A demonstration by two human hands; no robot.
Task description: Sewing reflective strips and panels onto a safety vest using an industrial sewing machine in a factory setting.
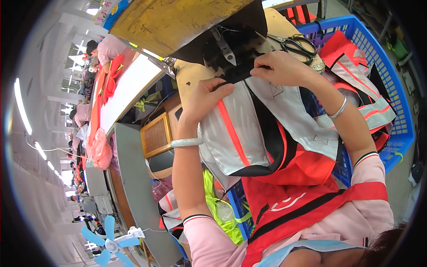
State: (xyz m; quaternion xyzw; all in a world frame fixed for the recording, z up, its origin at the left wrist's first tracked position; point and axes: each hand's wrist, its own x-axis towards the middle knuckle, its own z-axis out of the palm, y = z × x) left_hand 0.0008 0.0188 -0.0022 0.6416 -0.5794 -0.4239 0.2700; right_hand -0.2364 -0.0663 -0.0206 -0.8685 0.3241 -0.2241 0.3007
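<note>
A silver-grey fabric piece, bag-like, with an orange-red stripe and black edging, hangs from the sewing table over my lap. My left hand pinches its black upper edge between thumb and fingers. To the right, my right hand grips the same black edge, fingers closed on it. Between my hands, that edge lies just in front of the presser foot of a worn yellow sewing machine. A grey strap with stitched cross-boxes runs down the fabric piece's right side. The needle tip cannot be made out.
Black-handled scissors lie on the table right of the machine. At the right stands a blue plastic basket with grey and red sewn pieces. A blue fan is at the lower left; people work along a white table further left.
</note>
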